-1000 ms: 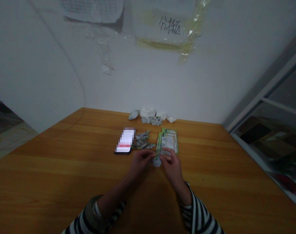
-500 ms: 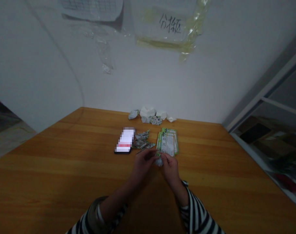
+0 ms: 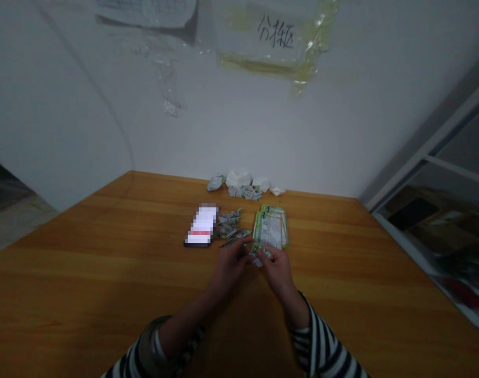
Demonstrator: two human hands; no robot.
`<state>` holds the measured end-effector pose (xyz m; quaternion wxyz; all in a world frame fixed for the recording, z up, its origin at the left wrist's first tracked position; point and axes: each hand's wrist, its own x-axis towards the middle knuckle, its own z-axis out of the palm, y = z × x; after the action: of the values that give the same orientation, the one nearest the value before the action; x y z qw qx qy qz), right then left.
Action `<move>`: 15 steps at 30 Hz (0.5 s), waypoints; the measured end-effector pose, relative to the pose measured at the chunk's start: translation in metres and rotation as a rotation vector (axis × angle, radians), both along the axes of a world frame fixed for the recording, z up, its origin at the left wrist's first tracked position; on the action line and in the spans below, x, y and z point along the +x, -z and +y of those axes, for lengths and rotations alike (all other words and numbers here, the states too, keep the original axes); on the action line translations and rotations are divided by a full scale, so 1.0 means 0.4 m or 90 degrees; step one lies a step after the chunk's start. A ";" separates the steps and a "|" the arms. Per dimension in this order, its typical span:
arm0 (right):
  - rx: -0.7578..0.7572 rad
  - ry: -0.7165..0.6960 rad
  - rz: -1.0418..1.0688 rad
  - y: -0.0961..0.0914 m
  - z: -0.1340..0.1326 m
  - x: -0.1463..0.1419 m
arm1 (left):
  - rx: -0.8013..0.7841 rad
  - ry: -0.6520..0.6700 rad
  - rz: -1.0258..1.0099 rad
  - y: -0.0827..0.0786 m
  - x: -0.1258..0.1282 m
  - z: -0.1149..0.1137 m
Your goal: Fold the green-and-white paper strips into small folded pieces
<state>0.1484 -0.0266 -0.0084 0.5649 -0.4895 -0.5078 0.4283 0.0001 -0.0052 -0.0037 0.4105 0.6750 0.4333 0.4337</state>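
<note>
Left hand (image 3: 229, 268), right hand (image 3: 277, 272): fingers closed, pinching folded printed paper (image 3: 258, 256); green-edged cards (image 3: 271, 231) at twelve o'clock, phone (image 3: 200, 226) at eleven.

Between the fingers (image 3: 245, 251), the scrap (image 3: 259, 256) is printed green and white. Just ahead of the fingers, the cards (image 3: 271, 230) are white with green borders and grey print. Left of the fingers, the crumpled pieces (image 3: 228, 226) are mottled grey, green and white, and the phone (image 3: 201, 226) has a black edge and a blurred white screen with a red band. Far ahead of the fingers lie white lumps (image 3: 238, 179). Behind the fingers, the table (image 3: 105, 294) is orange-brown with darker wood-grain streaks, and the sleeves (image 3: 322, 346) are black-and-white striped, the left with an olive-brown patch.
</note>
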 end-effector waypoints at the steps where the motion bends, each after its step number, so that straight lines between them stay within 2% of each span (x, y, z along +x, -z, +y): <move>1: 0.006 0.014 -0.006 0.002 -0.001 0.000 | 0.002 0.010 0.000 -0.002 0.000 0.000; 7: 0.047 0.049 -0.040 0.012 -0.012 -0.008 | 0.000 0.077 0.039 -0.031 -0.003 0.005; 13: 0.070 0.017 0.006 0.004 -0.016 -0.019 | 0.054 0.013 0.093 -0.038 -0.012 0.003; 15: 0.084 0.067 -0.050 0.002 -0.019 -0.010 | 0.053 -0.030 0.102 -0.040 -0.018 0.004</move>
<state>0.1445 -0.0342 -0.0093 0.5971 -0.4938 -0.5304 0.3439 -0.0071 -0.0036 0.0122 0.3355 0.7137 0.4623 0.4054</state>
